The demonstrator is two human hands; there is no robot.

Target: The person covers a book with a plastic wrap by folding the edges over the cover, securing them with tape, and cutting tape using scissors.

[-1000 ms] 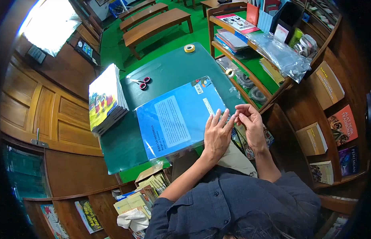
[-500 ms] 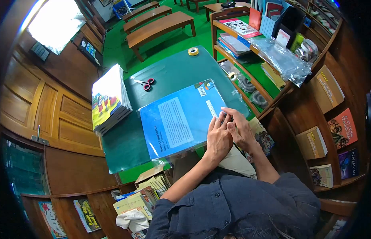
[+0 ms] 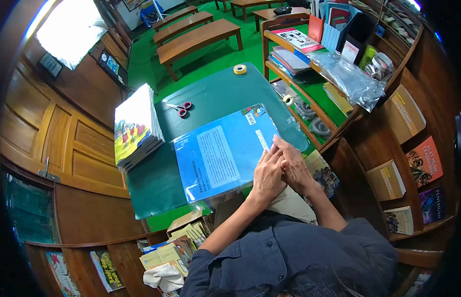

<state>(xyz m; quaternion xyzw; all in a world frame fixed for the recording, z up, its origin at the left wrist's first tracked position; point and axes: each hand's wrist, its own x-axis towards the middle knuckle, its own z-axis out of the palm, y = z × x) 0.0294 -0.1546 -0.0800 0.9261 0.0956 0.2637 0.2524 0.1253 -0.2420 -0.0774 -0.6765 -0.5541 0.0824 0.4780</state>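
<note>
A blue book point(image 3: 223, 151) in clear plastic lies back cover up, its lower right edge beside my hands. My left hand point(image 3: 268, 177) is at that edge, fingers stretched out towards the cover. My right hand point(image 3: 298, 171) lies against it from the right, fingers straight and partly over the left fingertips. Whether anything thin is between the hands is hidden. Beyond the book are scissors with red-and-black handles point(image 3: 183, 109), lying spread, and a roll of yellowish tape point(image 3: 240, 69).
A stack of books point(image 3: 136, 123) stands on the left of the green table point(image 3: 215, 91). On the right, a wooden shelf point(image 3: 290, 42) holds papers and clear plastic sheets point(image 3: 350, 79). Books point(image 3: 173, 257) are piled below the table's near edge. Wooden benches point(image 3: 201, 39) stand behind.
My hands have drawn closer together, with the fingers straighter and the right hand turned against the left. The view has shifted slightly; the book stays in place.
</note>
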